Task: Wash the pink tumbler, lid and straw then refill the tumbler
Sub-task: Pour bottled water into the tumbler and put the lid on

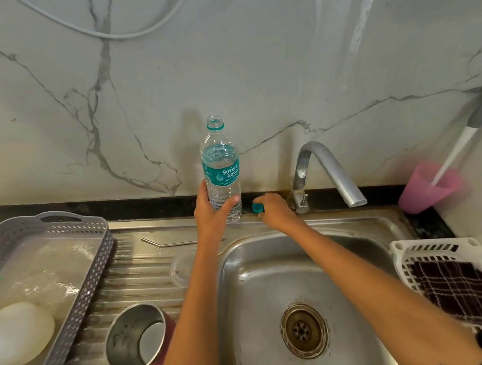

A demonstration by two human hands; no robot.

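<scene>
My left hand (212, 212) grips the lower part of an uncapped water bottle (220, 166) with a teal label, standing upright at the back edge of the sink. My right hand (275, 210) pinches the bottle's teal cap (257, 207) just right of the bottle, low over the counter ledge. The pink tumbler (136, 337), steel inside, stands open on the drainboard at the lower left, partly behind my left forearm. A metal straw (170, 243) lies on the drainboard behind it. The clear lid (181, 266) lies between straw and tumbler.
A steel sink basin (269, 293) with a drain sits centre, its tap (326, 171) behind it. A grey basket (70, 277) holds dishes at the left. A white basket (402, 257) with a checked cloth is at the right, and a pink cup (426, 188) behind it.
</scene>
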